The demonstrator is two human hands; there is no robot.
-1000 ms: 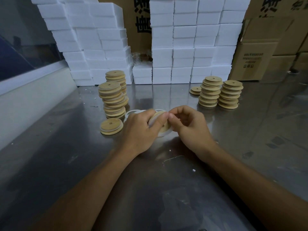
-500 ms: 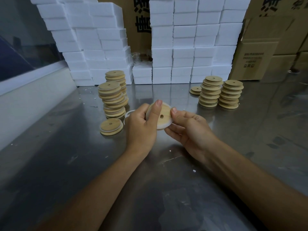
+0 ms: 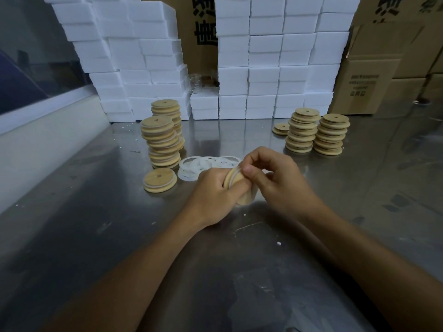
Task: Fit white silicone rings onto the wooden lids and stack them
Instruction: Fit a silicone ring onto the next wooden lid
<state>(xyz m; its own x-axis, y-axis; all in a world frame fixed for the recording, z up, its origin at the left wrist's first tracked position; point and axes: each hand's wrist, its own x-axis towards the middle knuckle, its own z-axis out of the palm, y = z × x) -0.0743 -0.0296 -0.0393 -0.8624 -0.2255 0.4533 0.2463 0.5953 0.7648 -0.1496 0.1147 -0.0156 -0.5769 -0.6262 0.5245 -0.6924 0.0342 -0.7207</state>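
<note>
Right now we hold one wooden lid between both hands above the desk: a pale round disc tilted on edge, with a thin white silicone ring showing along its upper rim. Our left hand curls round the lid's left side, and our right hand pinches the ring against the rim with thumb and bent fingers. How far the ring is seated round the lid we cannot tell, since the fingers cover most of it.

Just beyond the hands a loose pile of spare rings lies flat on the desk. Beside that pile, to the left, a single lid with a ring lies flat, and behind it stand two tall stacks of ringed lids, leaning a little. Well to the right stand two shorter stacks of bare lids, with a low stack just beside them.

White foam boxes are piled along the back, with cardboard cartons to their right; what they hold is hidden.
</note>
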